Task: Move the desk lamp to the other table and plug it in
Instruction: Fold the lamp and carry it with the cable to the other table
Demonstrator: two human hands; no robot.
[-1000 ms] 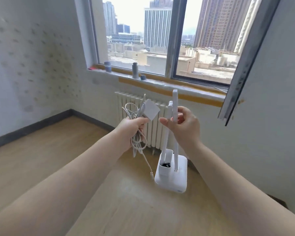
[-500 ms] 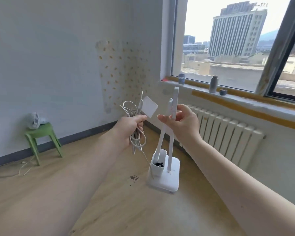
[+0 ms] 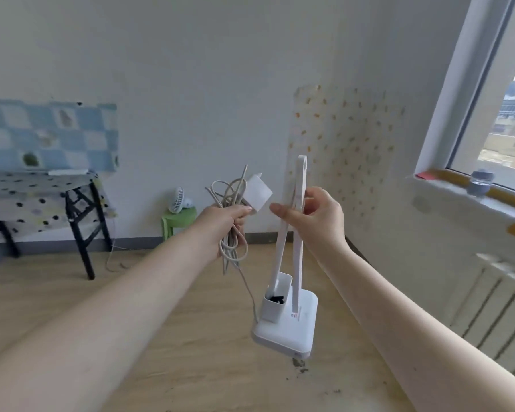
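The desk lamp [image 3: 292, 263] is gripped by the right hand [image 3: 315, 215] at frame centre, the coiled cable [image 3: 229, 230] clutched in the left hand [image 3: 223, 224]. The draped table [image 3: 27, 197] has now been brought into view at left, so the carry is judged under way.

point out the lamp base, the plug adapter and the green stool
lamp base [image 3: 289, 331], head view, on its flat white top.
plug adapter [image 3: 257, 192], head view, on its white square face.
green stool [image 3: 179, 218], head view, on the front of its seat.
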